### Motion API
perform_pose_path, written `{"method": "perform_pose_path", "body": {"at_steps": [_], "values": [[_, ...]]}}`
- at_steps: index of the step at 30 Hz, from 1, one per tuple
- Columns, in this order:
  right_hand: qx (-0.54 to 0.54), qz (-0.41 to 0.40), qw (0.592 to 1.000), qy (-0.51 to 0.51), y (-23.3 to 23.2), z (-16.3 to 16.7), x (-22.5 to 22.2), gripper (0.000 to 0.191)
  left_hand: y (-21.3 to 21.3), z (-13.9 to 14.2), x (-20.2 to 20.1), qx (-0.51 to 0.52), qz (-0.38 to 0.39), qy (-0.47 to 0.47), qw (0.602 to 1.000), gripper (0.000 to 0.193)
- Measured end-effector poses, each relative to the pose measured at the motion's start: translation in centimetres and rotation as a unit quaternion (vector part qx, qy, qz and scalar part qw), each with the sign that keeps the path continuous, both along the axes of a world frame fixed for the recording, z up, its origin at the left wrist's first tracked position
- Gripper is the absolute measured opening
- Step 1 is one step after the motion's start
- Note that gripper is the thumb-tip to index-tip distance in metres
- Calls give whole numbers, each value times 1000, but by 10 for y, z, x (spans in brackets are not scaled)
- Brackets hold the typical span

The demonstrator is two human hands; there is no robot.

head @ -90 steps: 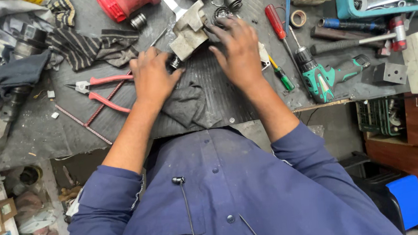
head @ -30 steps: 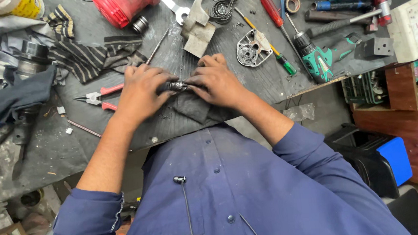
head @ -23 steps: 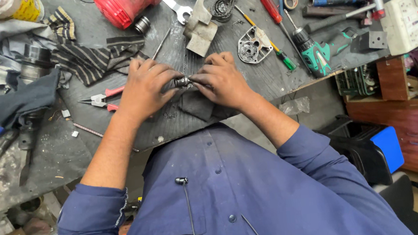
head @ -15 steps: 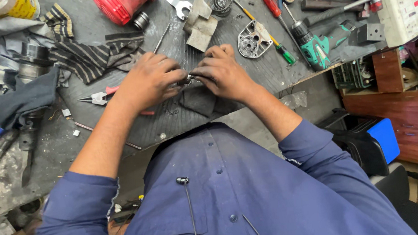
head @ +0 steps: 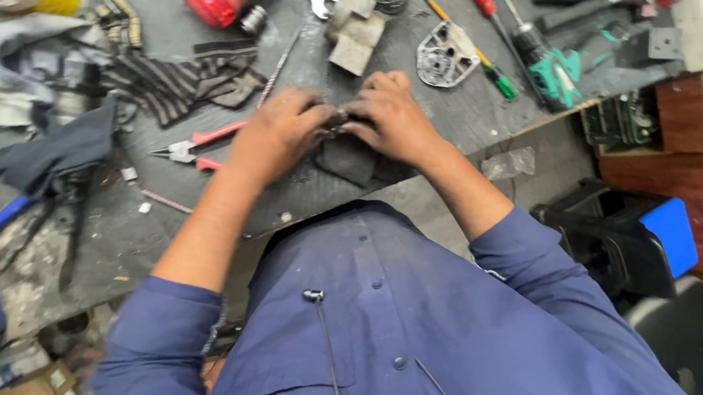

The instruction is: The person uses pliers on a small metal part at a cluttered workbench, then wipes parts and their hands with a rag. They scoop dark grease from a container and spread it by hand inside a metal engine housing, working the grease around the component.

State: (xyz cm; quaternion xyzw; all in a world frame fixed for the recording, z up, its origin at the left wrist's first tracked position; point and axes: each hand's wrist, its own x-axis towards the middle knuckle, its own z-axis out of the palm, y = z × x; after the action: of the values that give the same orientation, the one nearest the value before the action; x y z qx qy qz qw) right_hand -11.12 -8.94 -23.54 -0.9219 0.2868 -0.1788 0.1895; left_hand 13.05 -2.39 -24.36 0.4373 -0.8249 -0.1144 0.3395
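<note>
Small dark metal part (head: 337, 126) pinched between left hand (head: 277, 137) and right hand (head: 391, 116) fingers, over dark cloth (head: 349, 160)

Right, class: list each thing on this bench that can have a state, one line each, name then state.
left hand: closed on the small metal part
right hand: closed on the small metal part
small metal part: held between both hands, mostly hidden
dark cloth: lying flat under the hands
pliers: lying on the bench, handles apart
metal cover plate: lying loose
green screwdriver: lying untouched
</note>
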Motion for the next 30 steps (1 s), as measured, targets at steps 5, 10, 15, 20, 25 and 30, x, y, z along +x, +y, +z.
{"method": "perform_pose_path", "body": {"at_steps": [5, 10, 15, 20, 25, 30], "values": [[-5, 7, 1000, -3, -1, -8, 0, 31, 19, -12, -10, 2, 61, 41, 997, 39], [14, 15, 1000, 0, -4, -14, 0, 31, 24, -10, 2, -18, 71, -16, 997, 43], [-5, -6, 1000, -19, -7, -24, -1, 29, 13, -7, 64, -44, 271, -87, 958, 54], [-30, -31, 998, -45, -7, -28, -2, 32, 9, -20, 98, 52, 311, -199, 928, 17], [-40, -34, 998, -39, -4, -27, -1, 29, -4, -25, 108, 19, 256, -214, 943, 7], [-46, -34, 998, -38, -2, -27, -1, 28, -6, -18, 108, 51, 220, -235, 945, 8]]}}
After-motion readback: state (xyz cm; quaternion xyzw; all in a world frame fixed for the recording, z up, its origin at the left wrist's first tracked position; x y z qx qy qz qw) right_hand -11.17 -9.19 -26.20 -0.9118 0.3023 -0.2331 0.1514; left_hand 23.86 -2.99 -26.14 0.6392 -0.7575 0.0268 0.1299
